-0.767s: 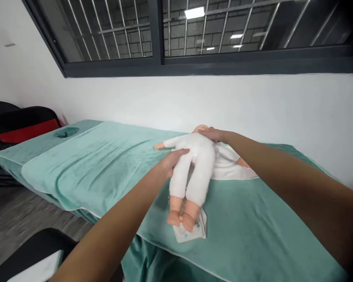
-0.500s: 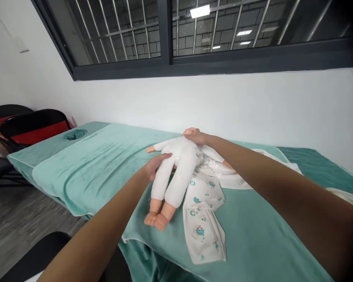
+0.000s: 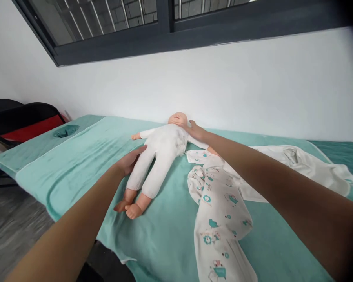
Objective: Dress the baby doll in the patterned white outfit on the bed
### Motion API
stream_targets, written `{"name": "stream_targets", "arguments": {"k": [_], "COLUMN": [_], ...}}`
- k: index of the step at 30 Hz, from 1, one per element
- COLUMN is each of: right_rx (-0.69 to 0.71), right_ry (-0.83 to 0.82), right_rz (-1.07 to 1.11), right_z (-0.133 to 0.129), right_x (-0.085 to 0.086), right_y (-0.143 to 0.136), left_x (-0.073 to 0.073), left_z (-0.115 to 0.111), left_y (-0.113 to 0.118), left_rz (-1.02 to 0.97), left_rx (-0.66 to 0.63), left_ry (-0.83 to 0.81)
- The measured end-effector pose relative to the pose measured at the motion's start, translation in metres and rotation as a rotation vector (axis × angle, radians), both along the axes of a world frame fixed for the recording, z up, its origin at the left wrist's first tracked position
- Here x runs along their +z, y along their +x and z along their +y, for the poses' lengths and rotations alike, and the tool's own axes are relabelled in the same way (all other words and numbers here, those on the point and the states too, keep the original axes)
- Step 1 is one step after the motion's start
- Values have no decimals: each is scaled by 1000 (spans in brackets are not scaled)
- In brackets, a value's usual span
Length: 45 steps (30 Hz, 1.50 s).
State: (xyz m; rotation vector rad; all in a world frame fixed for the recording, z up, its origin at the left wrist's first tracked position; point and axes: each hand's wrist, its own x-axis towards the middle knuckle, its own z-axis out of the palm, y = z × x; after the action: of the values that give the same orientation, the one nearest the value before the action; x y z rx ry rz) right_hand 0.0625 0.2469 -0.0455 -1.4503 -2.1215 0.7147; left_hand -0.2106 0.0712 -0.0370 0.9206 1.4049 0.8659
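Observation:
A baby doll [image 3: 161,143] with a soft white body and bare plastic feet lies on its back on the green cover [image 3: 164,235]. My left hand [image 3: 132,159] grips its side at the hip, thumb on top and the other fingers mostly hidden beneath. At the neck and shoulder, my right hand [image 3: 196,131] holds the doll, its thumb raised beside the head and its fingertips partly hidden. A white printed baby garment [image 3: 220,211] is spread to the right of the doll, partly below my right forearm.
More white cloth [image 3: 312,168] lies on the right of the bed. The wall [image 3: 194,90] and a dark window frame [image 3: 164,43] rise behind it. Black and red chairs [image 3: 29,125] stand at the left, near a hole [image 3: 66,131] in the bed.
The doll has shifted left, away from the printed garment, with both hands on it. Its head shows more now, and its legs lie further apart. The view has tipped downward.

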Motion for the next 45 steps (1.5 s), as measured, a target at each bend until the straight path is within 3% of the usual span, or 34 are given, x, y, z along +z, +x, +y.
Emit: {"name": "stream_targets", "arguments": {"k": [2,7,9,11,12,14,16,18,20,24,26,28,31,33,35,37,41,43,45], "right_rx": [-113,-215,-182,-129,-101,-54,-21,0,12,44,87,149,289,360,383,349,172,110,73], "right_ry": [-6,-29,-34,-16,3,54,103,139,170,233,252,251,241,229,217,212,104,13,35], "right_rz": [-118,-409,-517,-609,-646,-701,-732,-739,-716,-576,-493,-383,-187,-160,-182,-223,-345,-369,-344], "right_z": [-9,-51,-72,-92,-102,-121,-140,-159,-179,-220,-241,-262,-292,-309,-323,-333,-343,-346,-347], "right_x": [-11,-20,-17,-8,-2,14,33,53,73,104,117,129,143,151,158,163,160,148,130], "right_y": [39,146,176,193,198,203,205,209,214,226,228,228,229,232,240,250,271,275,273], "left_x": [-1,15,22,23,20,8,-6,-13,-11,16,29,40,53,63,74,85,101,107,112], "left_z": [-5,-22,-35,-52,-61,-79,-94,-104,-113,-128,-133,-136,-134,-132,-132,-135,-146,-151,-154], "left_y": [-4,11,34,69,89,130,166,194,214,247,265,283,305,315,319,321,321,322,325], "left_rz": [156,760,900,1041,1059,999,933,868,812,689,603,561,654,744,837,963,1271,1341,1325], "left_rx": [58,441,462,321,183,-148,-341,-379,-402,-492,-456,-334,-140,-188,-332,-376,-201,-129,-50], "left_ry": [72,257,448,638,652,530,434,439,490,705,851,978,1161,1238,1214,1161,1098,1024,965]}}
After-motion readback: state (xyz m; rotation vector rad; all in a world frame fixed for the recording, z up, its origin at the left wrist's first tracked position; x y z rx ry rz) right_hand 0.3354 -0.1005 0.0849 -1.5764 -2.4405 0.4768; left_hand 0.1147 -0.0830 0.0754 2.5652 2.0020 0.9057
